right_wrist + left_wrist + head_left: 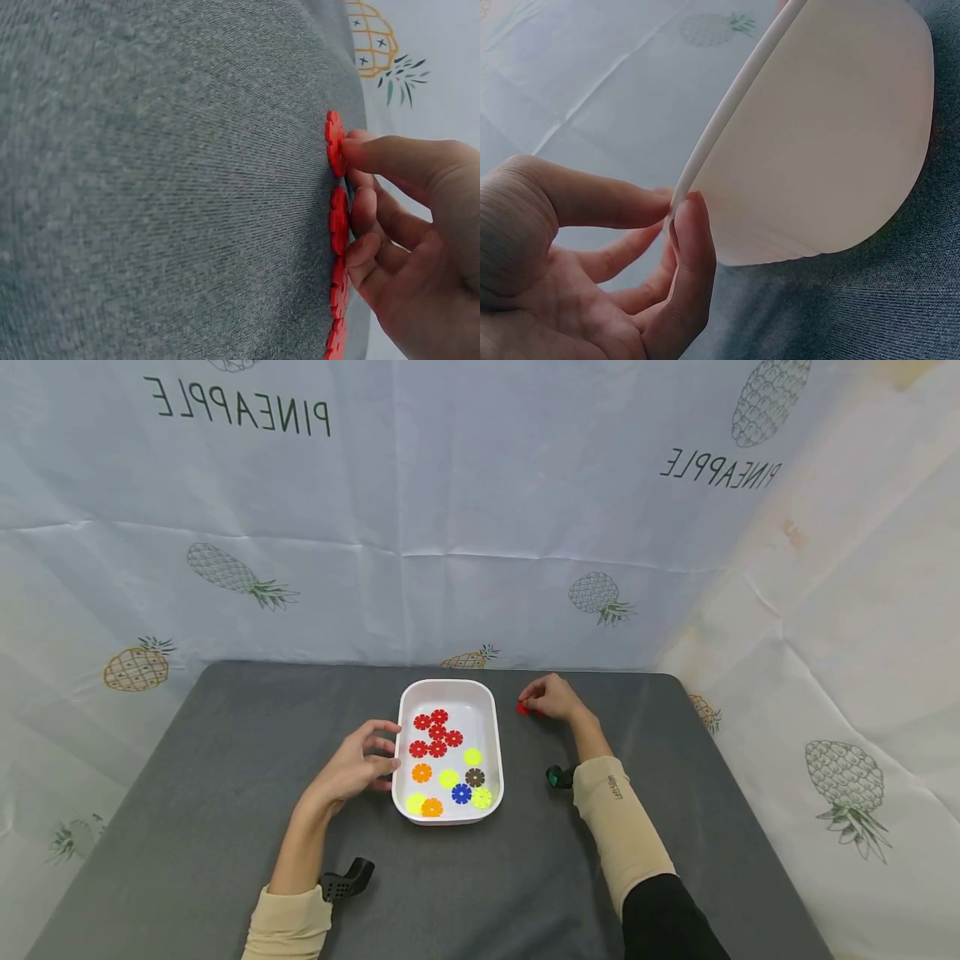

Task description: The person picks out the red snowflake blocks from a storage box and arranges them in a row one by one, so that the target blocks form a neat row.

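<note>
**Black sleeve (667, 922) nearest the lens; right hand (557, 697) at a red snowflake disc (334, 139)**

Black sleeve at the 5 o'clock edge of the head view; a beige arm cover (618, 827) runs on from it toward the hand.

Step in hand, by my reading: handling one disc of a short red row on the grey bench (450, 893), with the white tray (476, 714) steadied meanwhile. Next move probably calls for a firm pinch on the disc's edge and a small, clean motion, so as not to drag the neighbours.

Position: in the right wrist view the disc lies between 10 and 11 o'clock of the hand, at the thumb tip. Three more red discs (339, 221) trail from it toward 6 o'clock, the last cut by the frame. Right hand narrow, thumb and fingertip apparently pinching the disc; whether it is clear of the cloth, cannot tell.

Left hand (354, 767) at the tray's 9 o'clock side, gripping the rim between thumb and finger. Right hand at about 2 o'clock of the tray, apart from it.

In the tray: six red discs (437, 732) grouped toward 11 o'clock; yellow (448, 778), orange, blue and brown discs nearer 6.
</note>
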